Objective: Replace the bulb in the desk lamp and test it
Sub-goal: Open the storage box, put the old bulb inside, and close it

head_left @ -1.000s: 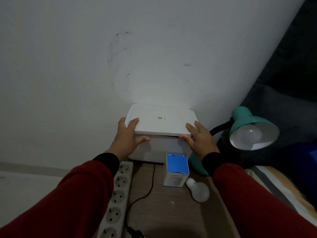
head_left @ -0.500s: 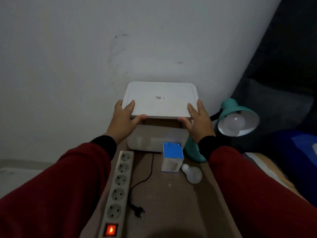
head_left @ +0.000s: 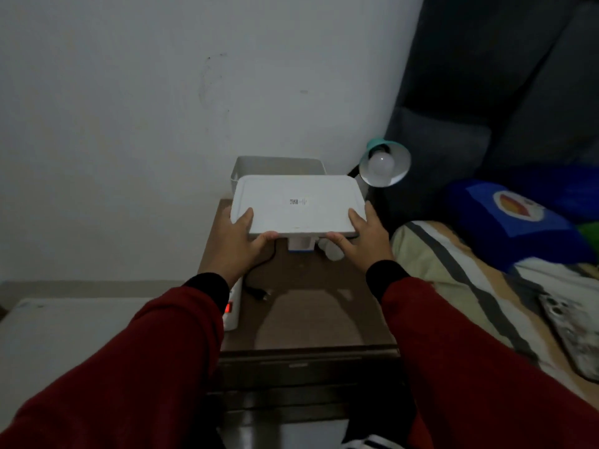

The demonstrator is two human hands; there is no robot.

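I hold a flat white lid (head_left: 296, 207) in the air over the brown bedside table (head_left: 311, 315). My left hand (head_left: 238, 244) grips its near left corner and my right hand (head_left: 363, 239) grips its near right corner. Behind it the open white box (head_left: 278, 165) stands against the wall. A teal desk lamp (head_left: 385, 162) with a white bulb (head_left: 381, 162) in its shade stands at the back right, unlit. Under the lid, the blue-and-white bulb carton (head_left: 301, 246) and a loose white bulb (head_left: 334, 252) are mostly hidden.
A white power strip (head_left: 232, 311) with a red lit switch lies along the table's left edge, and a black plug (head_left: 259, 293) lies beside it. A bed with a striped cover (head_left: 470, 286), a blue pillow (head_left: 518, 218) and a phone (head_left: 573, 332) is at the right.
Both hands have lifted the lid off the white box and drawn it toward me. The camera has pulled back, so the table's front edge and the bed now show.
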